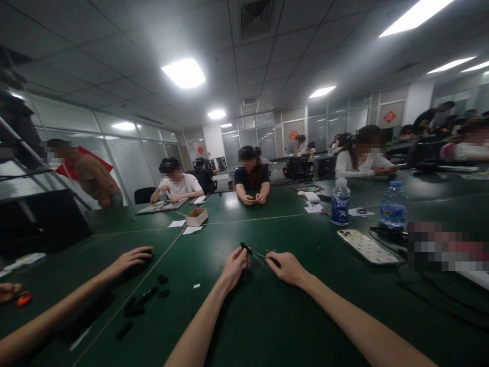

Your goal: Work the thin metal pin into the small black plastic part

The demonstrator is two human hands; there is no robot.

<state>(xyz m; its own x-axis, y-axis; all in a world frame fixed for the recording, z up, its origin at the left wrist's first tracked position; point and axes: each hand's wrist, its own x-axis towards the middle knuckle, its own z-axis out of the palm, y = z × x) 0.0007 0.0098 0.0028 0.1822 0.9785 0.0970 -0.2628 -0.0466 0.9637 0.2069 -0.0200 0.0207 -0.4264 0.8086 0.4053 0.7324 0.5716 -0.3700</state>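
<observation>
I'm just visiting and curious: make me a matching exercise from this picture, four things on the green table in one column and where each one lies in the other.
Things:
1. cardboard box
2. phone in a patterned case
3. small black part
4. two water bottles

Places:
A. pinched in the left hand
B. far side, near two paper slips
C. right of the right hand, lying flat
D. standing upright beyond the phone

Pairs: 1-B, 2-C, 3-A, 4-D
</observation>
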